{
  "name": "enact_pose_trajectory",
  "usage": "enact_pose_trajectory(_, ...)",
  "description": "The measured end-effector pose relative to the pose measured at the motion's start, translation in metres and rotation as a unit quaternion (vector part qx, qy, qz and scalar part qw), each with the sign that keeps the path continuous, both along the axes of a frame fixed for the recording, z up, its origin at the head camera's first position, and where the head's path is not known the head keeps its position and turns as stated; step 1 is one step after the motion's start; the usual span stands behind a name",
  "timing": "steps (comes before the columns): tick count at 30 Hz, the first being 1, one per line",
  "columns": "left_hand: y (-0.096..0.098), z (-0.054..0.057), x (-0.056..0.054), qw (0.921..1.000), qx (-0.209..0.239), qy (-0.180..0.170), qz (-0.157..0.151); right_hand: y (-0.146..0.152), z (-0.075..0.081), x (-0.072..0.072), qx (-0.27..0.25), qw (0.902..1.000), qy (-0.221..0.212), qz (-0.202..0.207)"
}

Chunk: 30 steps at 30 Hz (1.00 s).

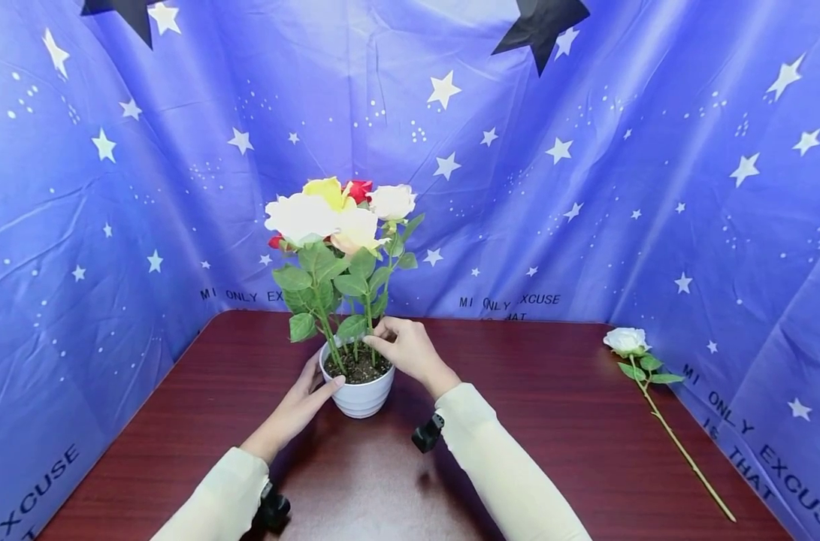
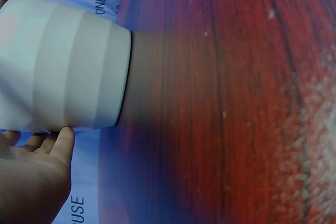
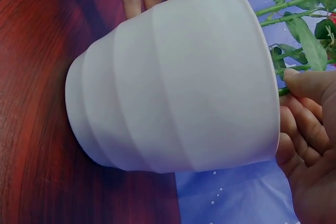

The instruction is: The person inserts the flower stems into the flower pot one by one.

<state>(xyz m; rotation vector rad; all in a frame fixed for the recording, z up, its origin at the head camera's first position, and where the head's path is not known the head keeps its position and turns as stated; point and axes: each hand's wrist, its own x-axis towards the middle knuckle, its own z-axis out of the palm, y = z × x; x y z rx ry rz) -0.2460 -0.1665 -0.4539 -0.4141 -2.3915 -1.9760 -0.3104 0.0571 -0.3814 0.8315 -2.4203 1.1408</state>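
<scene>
A white ribbed flowerpot (image 1: 361, 400) filled with dark soil (image 1: 359, 370) stands on the table, with several leafy roses upright in it. Their blooms include a large white rose (image 1: 301, 216), a yellow rose (image 1: 325, 192), a red rose (image 1: 359, 190) and a cream rose (image 1: 355, 228). My left hand (image 1: 300, 406) holds the pot's left side, thumb at the rim and fingers along the wall. Just above the right rim, my right hand (image 1: 413, 353) pinches a green rose stem (image 3: 284, 92) low down between thumb and forefinger, its other fingers curled beside the pot.
A loose white rose (image 1: 627, 342) with a long stem lies at the right edge of the dark red wooden table (image 1: 518, 391). Behind and at both sides hangs a blue star-printed cloth (image 1: 355, 135). Each wrist wears a small black camera (image 1: 428, 433).
</scene>
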Motion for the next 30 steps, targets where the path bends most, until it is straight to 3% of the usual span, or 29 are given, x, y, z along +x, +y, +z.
enact_pose_trajectory(8,0.0002,0.0009,0.0009,1.0,-0.003,-0.007,0.002,-0.0009,0.0019,0.0033,-0.004,0.9996,-0.025,0.01)
enact_pose_trajectory(30,0.0007,0.0025,0.0019,0.9999,-0.006,-0.012,0.004,0.0074,0.0007,0.0052,-0.006,0.9993,-0.036,0.012)
